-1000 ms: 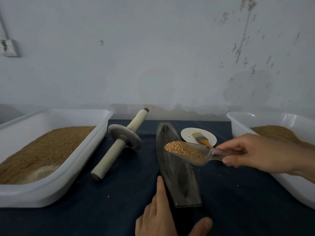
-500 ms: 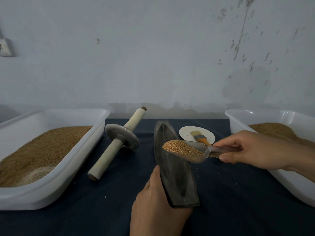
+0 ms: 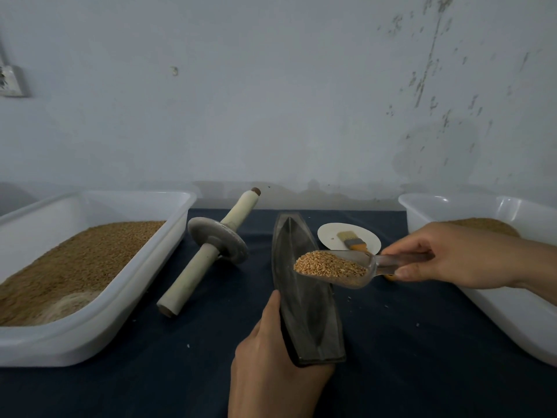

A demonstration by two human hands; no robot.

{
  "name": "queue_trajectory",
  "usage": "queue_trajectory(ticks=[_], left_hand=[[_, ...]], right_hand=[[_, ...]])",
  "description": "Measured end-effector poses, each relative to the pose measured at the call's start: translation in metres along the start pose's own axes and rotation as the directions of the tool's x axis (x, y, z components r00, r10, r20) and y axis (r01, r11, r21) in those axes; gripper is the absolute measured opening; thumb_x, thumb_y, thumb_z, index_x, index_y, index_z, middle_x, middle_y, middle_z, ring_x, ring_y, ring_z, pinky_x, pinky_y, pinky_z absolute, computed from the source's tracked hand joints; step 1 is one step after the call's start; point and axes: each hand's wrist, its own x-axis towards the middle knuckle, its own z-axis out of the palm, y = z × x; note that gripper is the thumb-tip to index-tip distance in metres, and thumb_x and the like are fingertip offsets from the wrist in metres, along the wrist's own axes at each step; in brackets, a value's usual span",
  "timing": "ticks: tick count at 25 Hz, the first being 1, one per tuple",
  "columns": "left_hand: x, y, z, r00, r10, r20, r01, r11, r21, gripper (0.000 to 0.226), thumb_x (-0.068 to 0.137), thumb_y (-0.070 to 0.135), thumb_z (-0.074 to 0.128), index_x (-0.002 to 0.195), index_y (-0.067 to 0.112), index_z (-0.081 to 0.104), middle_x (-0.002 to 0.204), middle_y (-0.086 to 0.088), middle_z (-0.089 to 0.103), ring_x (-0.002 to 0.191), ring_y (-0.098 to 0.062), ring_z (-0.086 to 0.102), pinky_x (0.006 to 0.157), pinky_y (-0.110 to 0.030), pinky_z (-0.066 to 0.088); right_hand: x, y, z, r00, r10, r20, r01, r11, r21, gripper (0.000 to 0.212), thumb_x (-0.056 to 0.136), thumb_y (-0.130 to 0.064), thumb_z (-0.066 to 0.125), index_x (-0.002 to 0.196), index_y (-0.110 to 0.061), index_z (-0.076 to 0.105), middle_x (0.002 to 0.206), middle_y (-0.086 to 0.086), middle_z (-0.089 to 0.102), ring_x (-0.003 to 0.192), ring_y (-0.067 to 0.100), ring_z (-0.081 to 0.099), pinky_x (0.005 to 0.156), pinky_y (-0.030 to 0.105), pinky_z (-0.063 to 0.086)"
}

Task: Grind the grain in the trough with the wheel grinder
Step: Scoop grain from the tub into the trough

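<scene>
I have the right hand (image 3: 452, 254) in from the right side, fingers and thumb curled round the handle of a clear scoop (image 3: 376, 265). The scoop is heaped with grain (image 3: 328, 263) and hangs level over the right rim of the trough (image 3: 307, 315), about midway along it. The left hand (image 3: 271, 366) clasps the trough at its near left corner, one digit lying up along the left rim; I cannot see the other fingers, which are hidden by the hand itself. The trough is a dark, boat-shaped channel lying lengthwise away from me on a dark blue cloth (image 3: 422, 357). Just left of it the wheel grinder (image 3: 218, 244) lies on the cloth, disc tilted, its pale handle running diagonally. Beyond the scoop, a white plate (image 3: 328, 236) carries a small brush (image 3: 352, 241). A white left tub (image 3: 144, 282) holds more grain, and a right tub (image 3: 437, 206) sits behind the right hand.
</scene>
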Motion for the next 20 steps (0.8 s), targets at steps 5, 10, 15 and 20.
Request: queue_trajectory(ticks=[5, 10, 15, 20], left_hand=[[0.002, 0.004, -0.001, 0.997, -0.029, 0.070, 0.032, 0.998, -0.054, 0.100, 0.085, 0.052, 0.071, 0.156, 0.034, 0.002, 0.152, 0.014, 0.034, 0.137, -0.005, 0.037, 0.099, -0.012, 0.030], [-0.007, 0.004, -0.001, 1.000, -0.001, 0.029, 0.002, 0.998, -0.055, 0.107, 0.081, 0.057, 0.071, 0.155, 0.037, -0.004, 0.154, 0.017, 0.031, 0.138, -0.004, 0.036, 0.106, -0.016, 0.029], [-0.013, 0.006, -0.004, 1.000, 0.023, 0.014, -0.021, 0.996, -0.086, 0.104, 0.083, 0.053, 0.071, 0.156, 0.036, 0.000, 0.153, 0.016, 0.035, 0.138, -0.004, 0.037, 0.107, -0.017, 0.030], [-0.014, 0.012, -0.010, 0.998, 0.011, 0.058, -0.006, 0.997, -0.079, 0.101, 0.087, 0.050, 0.070, 0.157, 0.033, -0.001, 0.154, 0.013, 0.033, 0.139, -0.004, 0.035, 0.105, -0.014, 0.028]], right_hand=[[-0.003, -0.004, -0.006, 1.000, -0.007, 0.015, 0.008, 0.993, -0.116, 0.030, 0.096, -0.040, 0.069, 0.112, -0.064, 0.065, 0.106, -0.033, 0.070, 0.100, -0.012, 0.063, 0.083, 0.018, 0.043], [-0.004, -0.008, -0.011, 1.000, 0.004, -0.029, -0.009, 0.981, -0.195, 0.027, 0.096, -0.038, 0.069, 0.114, -0.058, 0.067, 0.102, -0.033, 0.069, 0.098, -0.010, 0.063, 0.089, 0.026, 0.051], [0.001, -0.018, -0.010, 0.995, 0.012, -0.102, -0.042, 0.954, -0.298, 0.032, 0.097, -0.038, 0.068, 0.126, -0.050, 0.065, 0.091, -0.037, 0.065, 0.092, -0.008, 0.061, 0.083, 0.024, 0.049], [0.005, -0.029, -0.008, 0.989, 0.025, -0.148, -0.079, 0.924, -0.374, 0.038, 0.097, -0.037, 0.067, 0.135, -0.044, 0.062, 0.110, -0.023, 0.068, 0.100, 0.003, 0.063, 0.094, 0.033, 0.052]])
